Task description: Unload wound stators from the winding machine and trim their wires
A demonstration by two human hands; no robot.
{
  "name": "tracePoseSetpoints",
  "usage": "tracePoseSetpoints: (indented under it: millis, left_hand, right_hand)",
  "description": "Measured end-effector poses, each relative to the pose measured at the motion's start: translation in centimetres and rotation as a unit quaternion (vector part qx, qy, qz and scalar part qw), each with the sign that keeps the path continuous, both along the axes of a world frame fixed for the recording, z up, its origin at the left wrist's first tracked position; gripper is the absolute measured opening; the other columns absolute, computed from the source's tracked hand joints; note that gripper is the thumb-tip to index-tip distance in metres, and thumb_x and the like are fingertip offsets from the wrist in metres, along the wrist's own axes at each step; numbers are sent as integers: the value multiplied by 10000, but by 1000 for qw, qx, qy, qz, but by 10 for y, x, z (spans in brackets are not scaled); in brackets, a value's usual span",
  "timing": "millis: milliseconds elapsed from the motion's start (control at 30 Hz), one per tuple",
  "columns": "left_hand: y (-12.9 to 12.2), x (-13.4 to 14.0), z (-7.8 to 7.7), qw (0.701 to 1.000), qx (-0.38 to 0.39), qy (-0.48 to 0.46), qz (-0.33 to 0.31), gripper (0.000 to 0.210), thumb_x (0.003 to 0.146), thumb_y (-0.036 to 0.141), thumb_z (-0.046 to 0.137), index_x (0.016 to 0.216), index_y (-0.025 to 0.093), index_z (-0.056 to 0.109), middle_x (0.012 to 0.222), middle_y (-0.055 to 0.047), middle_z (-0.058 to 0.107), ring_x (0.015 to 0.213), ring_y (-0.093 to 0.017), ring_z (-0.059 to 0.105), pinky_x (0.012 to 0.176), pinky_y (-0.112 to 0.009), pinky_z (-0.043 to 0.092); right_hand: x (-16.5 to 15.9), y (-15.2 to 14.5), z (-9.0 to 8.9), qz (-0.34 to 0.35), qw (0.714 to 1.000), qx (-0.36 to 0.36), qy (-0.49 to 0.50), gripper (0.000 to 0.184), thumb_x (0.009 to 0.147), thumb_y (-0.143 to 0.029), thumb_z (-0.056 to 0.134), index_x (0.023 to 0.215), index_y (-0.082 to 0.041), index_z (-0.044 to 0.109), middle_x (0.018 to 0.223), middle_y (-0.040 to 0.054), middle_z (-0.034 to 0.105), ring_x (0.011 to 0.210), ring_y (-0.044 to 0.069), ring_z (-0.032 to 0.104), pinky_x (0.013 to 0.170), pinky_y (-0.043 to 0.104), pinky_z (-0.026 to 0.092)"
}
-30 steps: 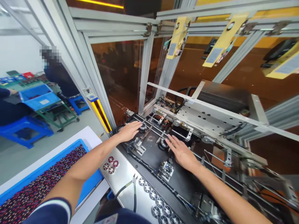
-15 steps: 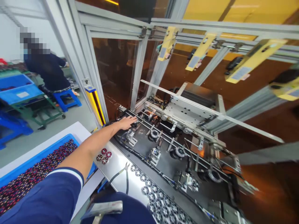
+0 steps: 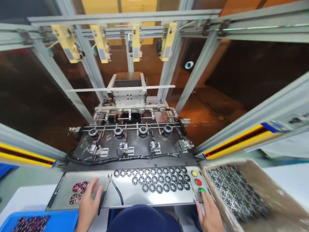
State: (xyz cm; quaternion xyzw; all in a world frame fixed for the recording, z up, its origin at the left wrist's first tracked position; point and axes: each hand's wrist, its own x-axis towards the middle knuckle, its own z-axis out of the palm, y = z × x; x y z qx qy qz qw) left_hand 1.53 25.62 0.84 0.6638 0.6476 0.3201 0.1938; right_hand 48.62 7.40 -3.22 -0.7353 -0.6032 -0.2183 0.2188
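My left hand (image 3: 89, 203), slightly blurred, hovers over the metal ledge (image 3: 130, 199) with thumb and fingers apart and nothing in it. Beside it lie several red-and-black slotted discs (image 3: 76, 187), partly covered by the hand. To its right are nippers (image 3: 109, 182) with dark handles spread. At the ledge's right end, my right hand (image 3: 209, 212) has its fingers stretched out, the tips at the green button (image 3: 201, 190) and covering part of it. Above that sit a red button (image 3: 198, 182) and a yellow button (image 3: 194, 173). Rows of black-and-silver discs (image 3: 159, 179) cover the ledge's middle.
Behind the ledge is a machine bed with round fixtures (image 3: 143, 130) and small clamps (image 3: 154, 147). Yellow-black light bars (image 3: 236, 141) flank the frame. A lined box of metal parts (image 3: 236, 190) stands right; a blue tray (image 3: 60, 219) of discs sits left.
The view has swung right. My left hand has come back from the machine's left fixture to above the ledge. My right hand has come into view at the green button.
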Motion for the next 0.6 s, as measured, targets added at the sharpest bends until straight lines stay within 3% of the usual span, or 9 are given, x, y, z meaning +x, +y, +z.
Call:
tracePoseSetpoints:
  millis: [67,167,400,500,600]
  left_hand:
    - [-20,-2,-24,999,-24,40,0,576,844,582,475,1258,185,536,1189,-153,680,994,-320,697,892,-463,562]
    - [-29,-4,-36,995,-39,94,-6,558,825,569,487,1215,180,569,1108,-146,704,1012,-344,688,877,-470,556]
    - [-25,-3,-27,989,-113,87,-42,418,842,491,480,1068,185,653,607,-10,670,573,-232,681,599,-306,537]
    - [-22,-2,-24,990,-106,75,-50,377,824,517,516,959,213,694,530,17,639,515,-204,653,560,-266,518]
    - [-14,-1,-22,993,-88,69,-32,371,844,518,486,864,222,709,628,-16,710,588,-210,687,585,-263,524]
  right_hand:
    - [2,-2,0,-6,1000,-3,-10,538,1003,-473,290,1342,-94,466,1105,205,671,999,328,662,812,440,554]
    - [4,-2,2,-10,1000,-3,-12,529,1004,-467,295,1314,-79,479,1096,219,667,977,322,662,804,435,550]
    - [12,16,6,-8,1000,18,3,453,1002,-440,336,1204,-98,553,994,177,653,884,282,655,797,402,544]
    - [19,33,3,-10,999,39,10,429,1002,-416,342,1188,-98,560,974,159,641,876,265,648,816,387,542]
    - [25,47,2,-3,998,54,11,428,997,-422,333,1114,-101,591,981,162,635,893,272,642,837,400,537]
